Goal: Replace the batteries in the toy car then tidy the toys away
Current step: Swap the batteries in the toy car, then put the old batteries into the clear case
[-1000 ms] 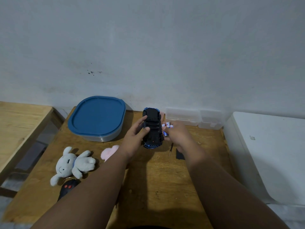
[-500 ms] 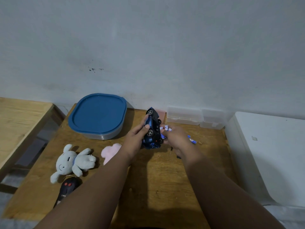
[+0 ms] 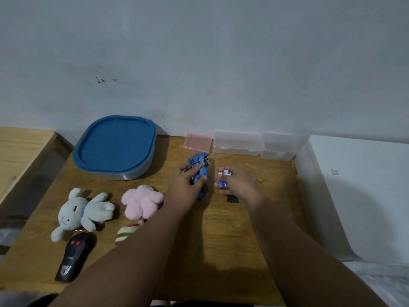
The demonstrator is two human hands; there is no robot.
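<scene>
The toy car [image 3: 199, 173] is near mid-frame, tilted with a wheel showing; the left hand [image 3: 184, 189] wraps its grip round it, probably to steady it. Just right of it, the right hand [image 3: 239, 187] clutches several batteries [image 3: 223, 180], likely kept together for the swap. Soft toys [image 3: 84, 211] and a blue-lidded box [image 3: 115, 145] wait at left for tidying.

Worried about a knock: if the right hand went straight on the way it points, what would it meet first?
Probably the toy car held by the left hand; the right hand, gripping batteries, aims forward-left at it. Depth is unclear.
</scene>
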